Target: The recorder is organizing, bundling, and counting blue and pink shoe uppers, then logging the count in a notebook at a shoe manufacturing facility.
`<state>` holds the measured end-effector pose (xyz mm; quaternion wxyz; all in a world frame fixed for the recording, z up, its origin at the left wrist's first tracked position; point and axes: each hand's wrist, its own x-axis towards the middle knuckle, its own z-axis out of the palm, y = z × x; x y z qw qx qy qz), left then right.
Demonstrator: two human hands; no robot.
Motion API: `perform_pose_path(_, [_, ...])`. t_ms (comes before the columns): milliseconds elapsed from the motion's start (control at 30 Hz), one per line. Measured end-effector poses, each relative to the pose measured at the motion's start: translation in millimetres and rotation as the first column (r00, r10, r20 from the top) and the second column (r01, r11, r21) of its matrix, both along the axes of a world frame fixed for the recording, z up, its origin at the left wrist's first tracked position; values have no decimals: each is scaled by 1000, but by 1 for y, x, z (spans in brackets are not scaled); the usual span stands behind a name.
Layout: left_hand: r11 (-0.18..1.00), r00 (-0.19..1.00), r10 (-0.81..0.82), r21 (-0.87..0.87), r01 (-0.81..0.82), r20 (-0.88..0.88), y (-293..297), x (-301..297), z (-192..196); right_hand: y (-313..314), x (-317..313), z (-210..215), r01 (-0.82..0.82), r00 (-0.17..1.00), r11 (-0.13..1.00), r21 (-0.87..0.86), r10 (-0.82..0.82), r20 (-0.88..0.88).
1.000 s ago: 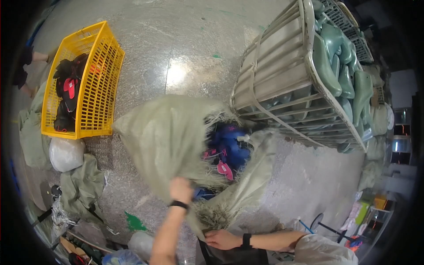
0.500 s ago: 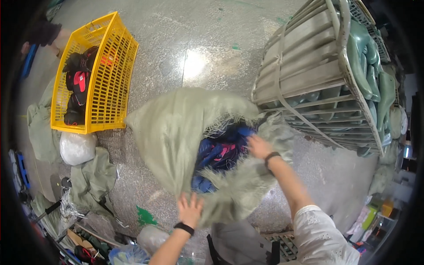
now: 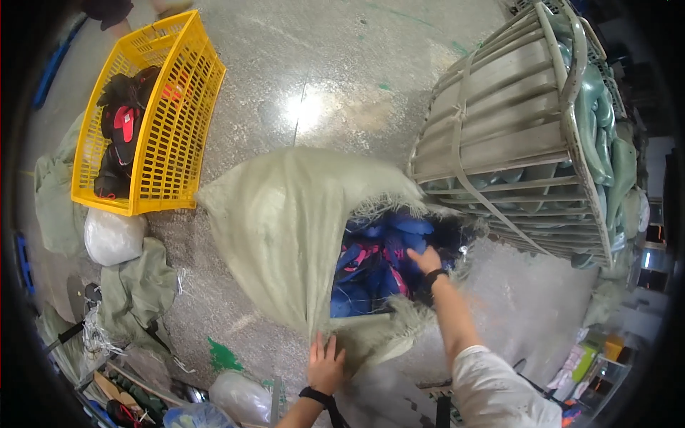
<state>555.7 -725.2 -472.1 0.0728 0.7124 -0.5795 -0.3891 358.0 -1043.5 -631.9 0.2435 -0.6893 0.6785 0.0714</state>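
A large pale green woven sack lies on the floor in front of me, its frayed mouth spread wide. Inside show several blue pieces with pink parts, perhaps footwear; their exact kind is unclear. My right hand is over the right side of the opening, fingers stretched toward the blue pieces, and I see nothing held in it. At the near edge of the sack, my left hand rests with its fingers apart against the cloth. Both wrists wear dark bands.
To the left stands a yellow plastic crate holding black and red shoes. A strapped metal cage with green foot-shaped forms is at the right. A white bundle and a crumpled sack lie below the crate.
The sack's mouth has opened wider, showing more blue pieces. My right hand has moved slightly down over them, and my left hand has shifted right and nearer to me.
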Motion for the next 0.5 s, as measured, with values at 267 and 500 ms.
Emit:
perform_pose_path(267, [978,963,132,129,-165,235,33,35,-7,64,58,129,-10,948,947,321,-93,305])
perform_pose_path(500, [918,917,-234,383,99,323,52,16,15,50,57,378,-9,616,903,429,-333,714])
